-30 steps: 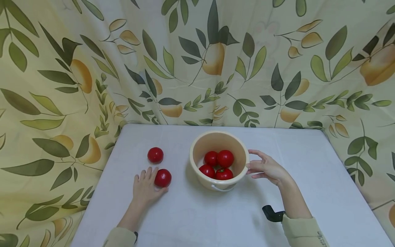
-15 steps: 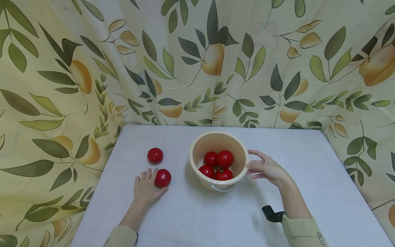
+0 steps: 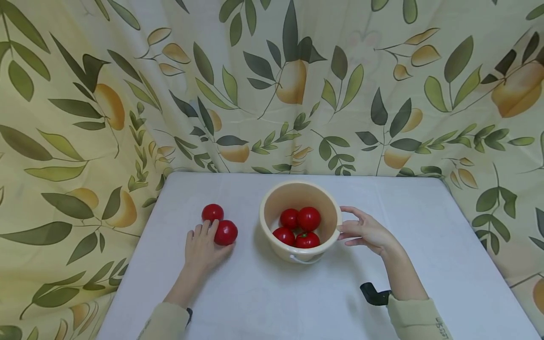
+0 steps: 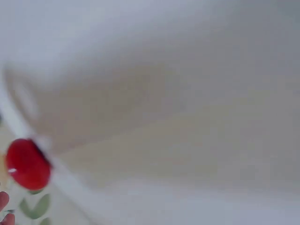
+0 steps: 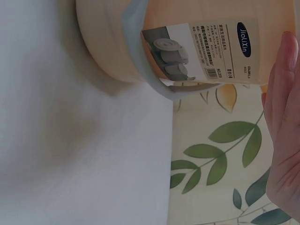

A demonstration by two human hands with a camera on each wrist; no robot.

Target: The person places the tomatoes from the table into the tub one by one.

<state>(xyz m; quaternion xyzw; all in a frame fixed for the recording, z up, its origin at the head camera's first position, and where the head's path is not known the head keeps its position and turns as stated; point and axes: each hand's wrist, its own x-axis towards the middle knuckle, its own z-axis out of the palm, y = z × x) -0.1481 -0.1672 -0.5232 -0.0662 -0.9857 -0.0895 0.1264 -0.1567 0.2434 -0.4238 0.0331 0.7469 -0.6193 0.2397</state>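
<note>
My left hand (image 3: 203,250) holds a red tomato (image 3: 226,233) between thumb and fingers, on the left part of the table. Just behind it sits another tomato (image 3: 212,213), partly covered by the fingers. In the left wrist view one tomato (image 4: 29,164) shows at the left edge, with blurred fingertips (image 4: 5,219) below it; which tomato it is, I cannot tell. A cream bucket (image 3: 274,200) stands mid-table with several tomatoes (image 3: 309,218) inside. My right hand (image 3: 369,233) touches the bucket's right side with loosely extended fingers.
The table (image 3: 272,302) is covered in white. A curtain (image 3: 263,118) with leaves and fruit hangs behind and at the sides. The bucket's pale handle (image 5: 173,91) hangs down in front, near a printed label (image 5: 206,51). A black strap piece (image 3: 375,294) juts from the right sleeve.
The left hand has closed in on the nearer tomato and moved it slightly away from me, toward the farther one. My right hand and the bucket have stayed put.
</note>
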